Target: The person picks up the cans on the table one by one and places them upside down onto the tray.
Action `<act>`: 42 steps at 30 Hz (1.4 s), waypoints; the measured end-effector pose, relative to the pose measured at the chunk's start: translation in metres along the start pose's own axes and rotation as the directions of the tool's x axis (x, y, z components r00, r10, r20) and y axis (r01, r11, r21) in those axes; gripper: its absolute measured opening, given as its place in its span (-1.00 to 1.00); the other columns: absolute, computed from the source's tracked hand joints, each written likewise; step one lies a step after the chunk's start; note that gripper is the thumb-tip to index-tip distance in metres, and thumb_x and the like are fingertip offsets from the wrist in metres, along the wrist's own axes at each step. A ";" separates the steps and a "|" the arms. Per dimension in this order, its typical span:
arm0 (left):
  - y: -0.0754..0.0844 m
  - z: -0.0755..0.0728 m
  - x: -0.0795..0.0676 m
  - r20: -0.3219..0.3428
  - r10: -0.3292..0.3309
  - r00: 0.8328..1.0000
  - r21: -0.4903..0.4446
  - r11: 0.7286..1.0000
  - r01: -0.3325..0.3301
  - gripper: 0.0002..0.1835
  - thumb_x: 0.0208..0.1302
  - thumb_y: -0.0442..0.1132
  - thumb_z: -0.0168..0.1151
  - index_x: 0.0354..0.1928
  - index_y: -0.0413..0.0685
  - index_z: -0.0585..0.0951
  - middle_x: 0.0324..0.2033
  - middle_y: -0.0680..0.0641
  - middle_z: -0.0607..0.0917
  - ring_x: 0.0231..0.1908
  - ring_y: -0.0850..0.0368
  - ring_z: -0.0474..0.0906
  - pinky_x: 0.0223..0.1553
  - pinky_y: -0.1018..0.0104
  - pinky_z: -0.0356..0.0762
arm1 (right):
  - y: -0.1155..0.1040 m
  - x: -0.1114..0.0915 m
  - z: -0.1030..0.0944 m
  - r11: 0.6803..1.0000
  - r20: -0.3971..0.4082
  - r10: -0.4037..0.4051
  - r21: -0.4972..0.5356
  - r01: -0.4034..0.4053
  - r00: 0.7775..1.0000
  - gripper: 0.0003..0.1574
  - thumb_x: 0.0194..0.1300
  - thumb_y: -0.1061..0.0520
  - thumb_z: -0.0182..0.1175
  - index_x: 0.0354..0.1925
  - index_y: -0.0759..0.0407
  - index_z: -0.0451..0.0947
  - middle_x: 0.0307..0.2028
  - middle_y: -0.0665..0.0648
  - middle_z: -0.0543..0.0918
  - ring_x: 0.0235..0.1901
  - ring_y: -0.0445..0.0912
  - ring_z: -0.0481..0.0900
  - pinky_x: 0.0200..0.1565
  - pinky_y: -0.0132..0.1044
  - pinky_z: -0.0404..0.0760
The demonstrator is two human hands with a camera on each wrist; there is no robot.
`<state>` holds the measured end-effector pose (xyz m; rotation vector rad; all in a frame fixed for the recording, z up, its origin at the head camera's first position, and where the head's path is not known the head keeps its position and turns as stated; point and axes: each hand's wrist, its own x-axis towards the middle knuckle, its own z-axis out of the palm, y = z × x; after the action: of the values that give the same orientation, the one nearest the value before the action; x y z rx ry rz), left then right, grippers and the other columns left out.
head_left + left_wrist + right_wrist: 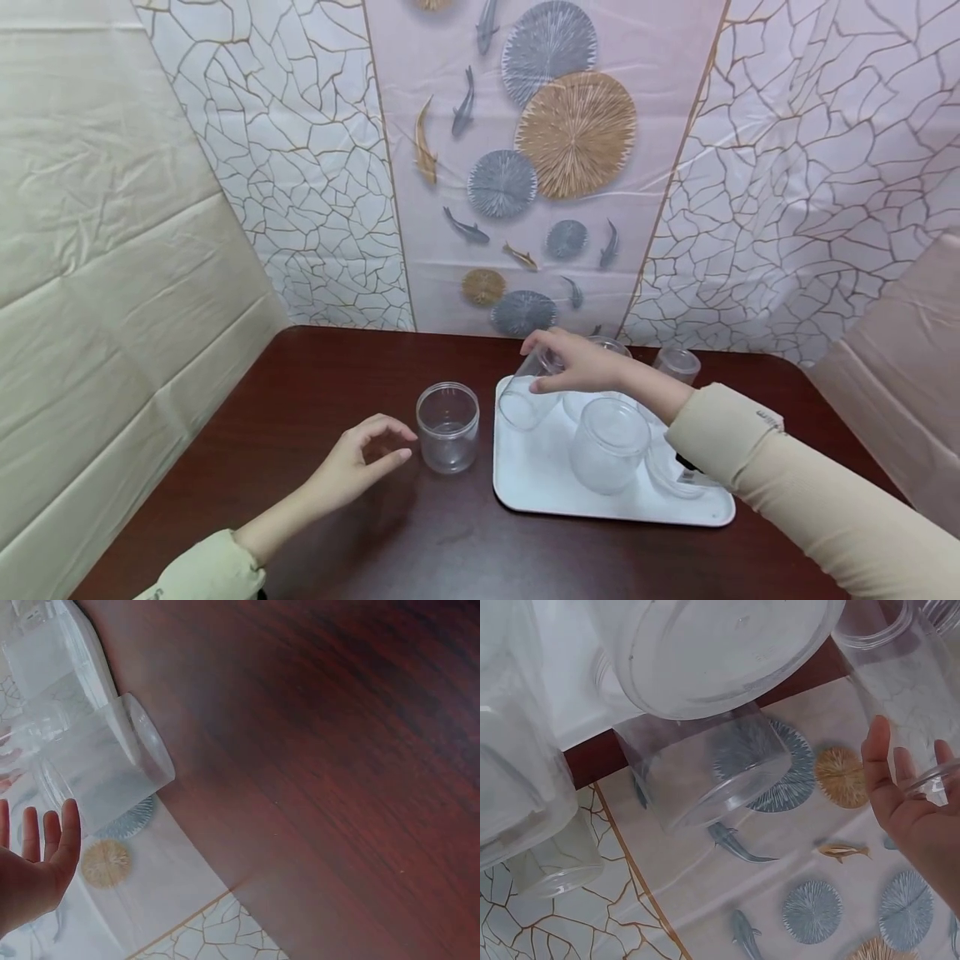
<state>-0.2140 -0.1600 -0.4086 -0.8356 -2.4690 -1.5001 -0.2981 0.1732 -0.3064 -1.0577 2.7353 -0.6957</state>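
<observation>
A clear jar (447, 429) stands upright on the dark table, left of a white tray (540, 492). My left hand (360, 458) is beside that jar, fingers and thumb loosely curved and apart, with nothing between them. In the left wrist view, my hand (34, 870) shows near the threaded end of the same jar (105, 765). Over the tray's left back corner, my right hand (577, 362) grips another clear jar (525, 400), which leans. Fingers of my right hand (922, 802) reach around one end of it in the right wrist view.
On the tray stands a clear jar (611, 450) at the front, with another jar (611, 343) behind my right hand. A narrower jar (677, 362) stands at the back right. My right forearm partly covers a clear container (678, 483). A patterned cloth (525, 167) hangs behind the table.
</observation>
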 end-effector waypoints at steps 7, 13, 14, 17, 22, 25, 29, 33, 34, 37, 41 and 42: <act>0.002 -0.001 -0.003 0.006 -0.012 1.000 0.012 1.000 0.012 -0.85 0.21 -0.31 0.26 -0.17 -0.07 0.61 -0.21 -0.13 0.66 -0.25 0.29 0.57 -0.30 0.39 0.56 | -0.001 0.011 0.001 0.995 0.066 0.032 -0.097 -0.025 0.997 -0.43 0.15 0.03 0.31 0.08 0.15 0.38 -0.08 0.19 0.48 -0.16 -0.02 0.45 -0.10 -0.10 0.48; 0.000 0.003 -0.005 -0.007 -0.016 1.000 0.002 1.000 0.016 -0.86 0.20 -0.31 0.26 -0.19 -0.04 0.61 -0.23 -0.07 0.65 -0.21 0.27 0.54 -0.32 0.38 0.56 | 0.003 0.017 -0.003 0.983 0.089 0.027 -0.182 -0.010 0.996 -0.49 0.12 0.07 0.31 0.02 0.15 0.40 -0.11 0.20 0.47 -0.23 -0.02 0.45 -0.13 -0.08 0.49; 0.000 0.003 -0.004 -0.011 -0.015 1.000 0.003 1.000 0.015 -0.87 0.20 -0.31 0.26 -0.19 -0.03 0.61 -0.23 -0.08 0.65 -0.21 0.26 0.54 -0.33 0.38 0.55 | 0.004 0.018 -0.004 0.981 0.083 0.027 -0.194 -0.010 0.996 -0.50 0.11 0.08 0.31 0.01 0.15 0.41 -0.12 0.21 0.48 -0.24 -0.02 0.46 -0.13 -0.08 0.50; 0.001 0.003 -0.003 -0.015 -0.010 1.000 -0.002 1.000 0.010 -0.87 0.21 -0.31 0.25 -0.19 -0.01 0.61 -0.23 -0.11 0.64 -0.23 0.24 0.53 -0.35 0.38 0.55 | 0.007 0.022 -0.004 0.975 0.072 0.044 -0.219 -0.028 0.996 -0.50 0.08 0.10 0.32 -0.01 0.15 0.41 -0.13 0.21 0.48 -0.26 -0.02 0.48 -0.14 -0.08 0.51; 0.001 0.006 -0.001 -0.027 -0.013 1.000 -0.016 1.000 0.013 -0.87 0.20 -0.34 0.26 -0.19 -0.07 0.61 -0.24 -0.10 0.64 -0.23 0.24 0.53 -0.35 0.39 0.55 | 0.007 0.032 -0.004 0.970 0.087 0.072 -0.237 -0.050 0.994 -0.50 0.06 0.13 0.30 -0.01 0.14 0.42 -0.09 0.22 0.46 -0.21 0.03 0.50 -0.09 -0.07 0.51; -0.001 0.009 0.000 -0.029 -0.018 0.999 -0.023 1.000 0.018 -0.86 0.20 -0.34 0.25 -0.19 -0.12 0.62 -0.24 -0.08 0.64 -0.21 0.25 0.53 -0.33 0.38 0.56 | 0.007 0.040 -0.003 0.963 0.123 0.110 -0.258 -0.075 0.986 -0.50 0.09 0.11 0.30 0.02 0.12 0.42 -0.02 0.24 0.45 -0.16 0.04 0.50 -0.07 -0.06 0.51; -0.002 0.012 0.001 -0.024 -0.024 0.999 -0.031 0.999 0.023 -0.86 0.20 -0.34 0.25 -0.18 -0.16 0.61 -0.23 -0.06 0.64 -0.19 0.26 0.52 -0.31 0.37 0.56 | 0.008 0.052 0.001 0.946 0.176 0.182 -0.298 -0.124 0.967 -0.49 0.15 0.07 0.29 0.06 0.08 0.40 0.08 0.25 0.40 -0.14 0.04 0.50 -0.06 -0.06 0.51; -0.002 0.013 0.002 -0.028 -0.026 0.999 -0.040 0.999 0.025 -0.86 0.20 -0.33 0.25 -0.19 -0.13 0.62 -0.23 -0.05 0.64 -0.18 0.30 0.51 -0.30 0.38 0.55 | 0.010 0.061 0.003 0.936 0.192 0.222 -0.316 -0.154 0.956 -0.50 0.19 0.06 0.27 0.08 0.06 0.38 0.13 0.26 0.38 -0.05 0.08 0.50 -0.01 -0.04 0.51; -0.002 0.014 0.002 -0.027 -0.025 0.999 -0.043 0.999 0.024 -0.87 0.20 -0.33 0.25 -0.19 -0.11 0.62 -0.23 -0.05 0.64 -0.18 0.32 0.50 -0.30 0.38 0.55 | 0.011 0.062 0.003 0.934 0.191 0.231 -0.318 -0.163 0.954 -0.51 0.20 0.06 0.27 0.08 0.06 0.38 0.14 0.26 0.38 -0.03 0.09 0.50 0.01 -0.03 0.51; -0.002 0.015 0.003 -0.022 -0.022 1.000 -0.052 0.998 0.021 -0.87 0.21 -0.33 0.25 -0.20 -0.06 0.62 -0.23 -0.10 0.64 -0.19 0.37 0.49 -0.31 0.38 0.56 | 0.013 0.065 0.005 0.921 0.186 0.274 -0.332 -0.202 0.944 -0.53 0.21 0.06 0.27 0.07 0.05 0.38 0.15 0.24 0.37 0.00 0.10 0.48 0.01 -0.02 0.50; -0.003 0.017 0.004 -0.016 -0.022 1.000 -0.063 0.998 0.021 -0.87 0.20 -0.33 0.25 -0.20 -0.03 0.61 -0.23 -0.17 0.63 -0.20 0.38 0.48 -0.31 0.37 0.56 | 0.015 0.066 0.009 0.908 0.177 0.312 -0.346 -0.238 0.933 -0.53 0.20 0.04 0.28 0.06 0.02 0.39 0.19 0.24 0.35 0.07 0.16 0.45 0.03 0.02 0.50; -0.002 0.017 0.004 -0.017 -0.021 1.000 -0.063 0.998 0.020 -0.87 0.20 -0.33 0.25 -0.20 -0.03 0.61 -0.23 -0.18 0.63 -0.20 0.38 0.48 -0.31 0.37 0.56 | 0.015 0.066 0.010 0.906 0.174 0.314 -0.348 -0.240 0.933 -0.52 0.19 0.04 0.29 0.06 0.02 0.39 0.20 0.25 0.35 0.10 0.19 0.43 0.04 0.03 0.49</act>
<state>-0.2155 -0.1451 -0.4174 -0.8063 -2.4373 -1.5929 -0.3540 0.1352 -0.3191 -0.7125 2.7676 -0.0776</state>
